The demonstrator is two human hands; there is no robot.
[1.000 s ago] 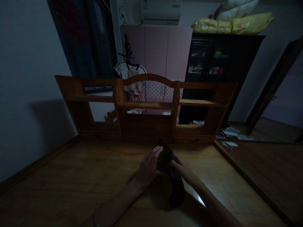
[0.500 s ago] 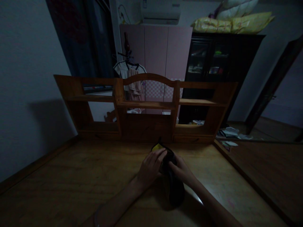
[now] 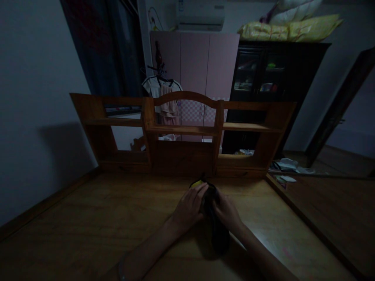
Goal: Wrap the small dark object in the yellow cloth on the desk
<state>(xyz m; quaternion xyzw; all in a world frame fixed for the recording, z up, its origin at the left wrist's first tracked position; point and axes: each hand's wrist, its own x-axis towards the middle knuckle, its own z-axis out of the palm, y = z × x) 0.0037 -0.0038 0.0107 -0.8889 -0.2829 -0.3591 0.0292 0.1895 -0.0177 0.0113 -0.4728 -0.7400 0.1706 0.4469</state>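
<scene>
A dark shoe (image 3: 220, 234) with a yellow lining lies in front of me, its toe end pointing towards me and its opening at the far end. My left hand (image 3: 190, 205) is closed on the left side of the opening, fingers reaching over the edge. On the other side, my right hand (image 3: 227, 210) grips the shoe's right edge, with the thumb near the opening. Shadow hides much of the shoe's upper, so its laces or tongue cannot be made out.
The wooden tabletop (image 3: 117, 218) stretches under both arms. A low wooden shelf unit (image 3: 183, 132) with small drawers stands along its far edge. On the left is a wall (image 3: 38, 117); a raised wooden edge (image 3: 310, 226) runs along the right.
Both hands and the shoe have shifted very slightly to the right in view. My right thumb sits closer against the shoe; the grip of my left hand looks much the same.
</scene>
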